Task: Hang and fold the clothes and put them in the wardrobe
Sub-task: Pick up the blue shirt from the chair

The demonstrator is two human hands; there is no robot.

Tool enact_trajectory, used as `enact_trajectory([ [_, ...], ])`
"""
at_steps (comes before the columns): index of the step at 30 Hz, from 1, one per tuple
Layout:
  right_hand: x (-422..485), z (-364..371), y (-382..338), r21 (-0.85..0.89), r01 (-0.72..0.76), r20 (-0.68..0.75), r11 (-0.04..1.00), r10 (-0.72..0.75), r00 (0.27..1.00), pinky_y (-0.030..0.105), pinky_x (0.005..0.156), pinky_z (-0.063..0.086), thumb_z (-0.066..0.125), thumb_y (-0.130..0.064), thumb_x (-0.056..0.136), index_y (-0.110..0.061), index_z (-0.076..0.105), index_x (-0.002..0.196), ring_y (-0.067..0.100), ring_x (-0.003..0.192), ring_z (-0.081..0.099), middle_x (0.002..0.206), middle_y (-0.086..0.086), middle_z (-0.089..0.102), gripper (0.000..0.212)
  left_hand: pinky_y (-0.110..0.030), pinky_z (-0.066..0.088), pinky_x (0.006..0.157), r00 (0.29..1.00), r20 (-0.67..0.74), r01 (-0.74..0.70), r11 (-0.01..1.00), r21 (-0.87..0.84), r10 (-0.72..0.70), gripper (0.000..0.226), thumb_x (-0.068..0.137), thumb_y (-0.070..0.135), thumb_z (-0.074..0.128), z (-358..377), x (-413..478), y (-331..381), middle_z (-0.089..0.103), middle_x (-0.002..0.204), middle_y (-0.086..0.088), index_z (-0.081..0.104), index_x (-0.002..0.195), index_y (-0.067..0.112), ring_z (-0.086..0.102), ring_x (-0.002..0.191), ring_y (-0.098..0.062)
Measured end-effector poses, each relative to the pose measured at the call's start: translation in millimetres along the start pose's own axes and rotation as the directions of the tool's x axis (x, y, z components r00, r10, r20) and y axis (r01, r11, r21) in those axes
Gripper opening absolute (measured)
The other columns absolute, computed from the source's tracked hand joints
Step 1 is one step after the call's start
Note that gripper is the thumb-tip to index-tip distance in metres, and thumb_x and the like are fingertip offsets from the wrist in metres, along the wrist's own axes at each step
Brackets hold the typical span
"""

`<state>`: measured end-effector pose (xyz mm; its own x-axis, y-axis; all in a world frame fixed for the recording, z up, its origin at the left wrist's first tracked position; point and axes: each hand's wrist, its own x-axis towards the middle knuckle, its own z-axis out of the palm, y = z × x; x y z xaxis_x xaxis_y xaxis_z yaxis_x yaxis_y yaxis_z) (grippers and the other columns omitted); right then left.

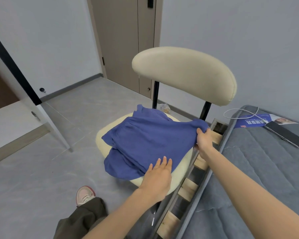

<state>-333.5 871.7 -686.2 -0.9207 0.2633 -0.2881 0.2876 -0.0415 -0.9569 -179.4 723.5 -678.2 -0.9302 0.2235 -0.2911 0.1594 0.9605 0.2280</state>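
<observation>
Blue fabric, a garment [145,140] doubled over in layers, is spread across the cream seat [102,135] of a chair, covering most of it and lapping over the front edge. The left hand [158,175] is laid flat on the cloth at the seat's front edge, fingers straight and close together, with nothing gripped. The right hand [204,139] is closed on the garment's corner at the seat's right edge, thumb on top and fingers curled under, and that corner is raised slightly off the cushion. The folding step is judged to be in hand: the cloth is pinned by one hand while a flap is held by the other. Next, the held corner would need to be carried across toward the seat's left edge and laid down square, without the layers beneath being dragged, and the creases smoothed out. Just beside the chair a grey mattress [248,169] is seen, with a phone [286,134] lying on it. No hanger is visible, and the wardrobe cannot be made out with certainty
</observation>
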Motion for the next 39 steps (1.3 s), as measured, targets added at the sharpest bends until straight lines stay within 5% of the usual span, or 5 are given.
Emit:
enact_trajectory([
  [7, -19.1, -34.5, -10.3, -0.057, 0.026, -0.054, 0.998, -0.029, 0.998, 0.038, 0.07, 0.048, 0.04, -0.016, 0.099, -0.011, 0.037, 0.124, 0.028, 0.098, 0.051, 0.12, 0.014, 0.05, 0.025, -0.038, 0.032, 0.107, 0.999, 0.029, -0.026, 0.874, -0.485, 0.046, 0.05, 0.101, 0.015, 0.023, 0.1, -12.4, 25.2, 0.032, 0.151, -0.009, 0.018, 0.15, 0.019, 0.035, 0.134, -0.028],
  [13, -20.3, -8.4, -35.4, -0.035, 0.05, 0.042, 0.998, -0.048, 0.998, 0.03, 0.057, 0.05, 0.047, -0.018, 0.098, -0.01, 0.039, 0.101, 0.025, 0.091, 0.054, 0.103, 0.011, 0.051, 0.011, -0.033, 0.04, 0.063, 0.977, -0.173, -0.041, 0.693, -0.719, -0.122, 0.024, 0.087, 0.013, 0.032, -24.2, -9.2, -16.6, 0.05, 0.053, -0.006, 0.051, 0.073, 0.013, 0.044, 0.058, -0.017],
  [28, 40.4, 178.4, -36.2, -0.205, 0.095, 0.235, 0.974, -0.045, 0.971, 0.04, 0.082, 0.051, 0.062, -0.021, 0.088, -0.018, 0.043, 0.073, 0.026, 0.08, 0.06, 0.079, 0.009, 0.059, 0.024, -0.031, 0.03, 0.068, 0.845, 0.043, 0.185, 0.215, -0.959, -0.533, 0.009, 0.078, 0.003, 0.039, -39.4, 46.7, -178.9, 0.035, 0.073, -0.006, 0.043, 0.075, 0.011, 0.032, 0.071, -0.018],
  [32, 46.7, 197.3, -11.7, -0.34, 0.046, 0.335, 0.939, 0.075, 0.939, 0.033, 0.085, 0.049, 0.057, -0.021, 0.088, -0.015, 0.06, 0.076, 0.018, 0.085, 0.053, 0.082, 0.001, 0.058, 0.014, -0.027, 0.036, 0.059, 0.858, 0.104, 0.275, 0.278, -0.92, -0.503, 0.02, 0.081, -0.002, 0.04, -27.1, 55.1, -201.8, 0.052, 0.077, -0.004, 0.053, 0.08, 0.013, 0.046, 0.07, -0.019],
  [39, 21.0, 167.3, 8.9, -0.442, 0.215, 0.123, 0.871, -0.178, 0.976, 0.027, 0.076, 0.043, 0.047, -0.013, 0.09, -0.017, 0.054, 0.103, 0.019, 0.104, 0.05, 0.11, -0.001, 0.058, 0.014, -0.028, 0.032, 0.1, 0.856, -0.008, 0.324, 0.548, -0.771, -0.517, 0.056, 0.093, 0.024, 0.049, -29.4, 86.7, -207.3, 0.041, 0.144, -0.004, 0.032, 0.144, 0.009, 0.041, 0.13, -0.023],
])
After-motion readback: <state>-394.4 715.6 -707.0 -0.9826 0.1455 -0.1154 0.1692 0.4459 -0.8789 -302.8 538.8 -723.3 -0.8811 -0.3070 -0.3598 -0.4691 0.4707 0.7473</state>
